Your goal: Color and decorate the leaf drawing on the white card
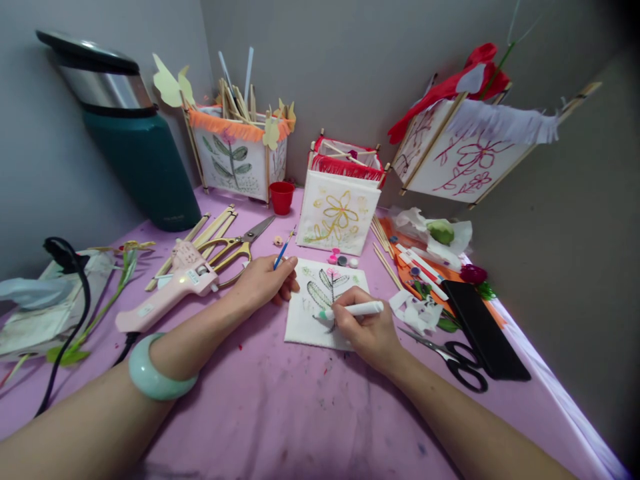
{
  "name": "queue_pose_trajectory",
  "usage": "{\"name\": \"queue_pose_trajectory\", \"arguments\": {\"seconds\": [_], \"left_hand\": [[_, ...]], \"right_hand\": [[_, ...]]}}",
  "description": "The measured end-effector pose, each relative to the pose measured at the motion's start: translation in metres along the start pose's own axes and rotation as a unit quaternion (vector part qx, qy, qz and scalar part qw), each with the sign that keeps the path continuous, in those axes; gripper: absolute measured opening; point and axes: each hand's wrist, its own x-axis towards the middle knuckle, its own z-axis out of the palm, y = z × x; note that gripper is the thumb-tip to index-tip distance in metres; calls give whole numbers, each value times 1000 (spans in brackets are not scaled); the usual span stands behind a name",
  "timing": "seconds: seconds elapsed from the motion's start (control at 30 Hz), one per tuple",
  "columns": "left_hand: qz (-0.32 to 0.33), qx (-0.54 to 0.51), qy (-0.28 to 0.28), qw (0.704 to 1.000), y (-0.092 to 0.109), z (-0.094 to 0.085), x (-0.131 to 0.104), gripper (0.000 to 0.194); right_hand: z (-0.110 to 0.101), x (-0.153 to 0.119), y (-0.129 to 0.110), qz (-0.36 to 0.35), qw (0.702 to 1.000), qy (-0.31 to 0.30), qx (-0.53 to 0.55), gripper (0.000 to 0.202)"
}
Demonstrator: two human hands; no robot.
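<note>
Marker (365, 309) at white panel (299, 327) with drawn plant (320, 293)
Fingers of the right hand (367, 327) grasp it; fingers of the left hand (260, 280) grasp a blue paintbrush (283, 253).

The left hand (263, 283) has its fingers (286, 267) curled in a loose grip, its forearm (210, 347) slanting back leftward from them. The right hand (373, 333) pinches in a writing grip, its bare arm (450, 413) slanting back rightward from its fingers.
</note>
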Motion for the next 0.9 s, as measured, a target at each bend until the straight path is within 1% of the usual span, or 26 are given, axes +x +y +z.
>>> {"name": "queue_pose_trajectory", "arguments": {"seconds": [0.1,0.23,0.47,0.6,0.77,0.9], "left_hand": [[-2,-3,-1,1000,0,0,0,29],[-2,-5,-2,1000,0,0,0,29],[-2,-1,-3,1000,0,0,0,28],[-1,-2,0,1000,0,0,0,28],[9,3,-2,1000,-2,0,1,29],[10,7,-4,1000,-4,0,3,30]], "right_hand": [[0,1,2,14,1000,19,9,15],[0,1,0,8,999,50,7,14],[2,1,-3,-1,1000,24,-14,12],[0,2,-3,-3,999,44,-19,12],[-10,3,-8,16,997,75,11,15],[-11,-3,-6,10,997,77,0,14]]}}
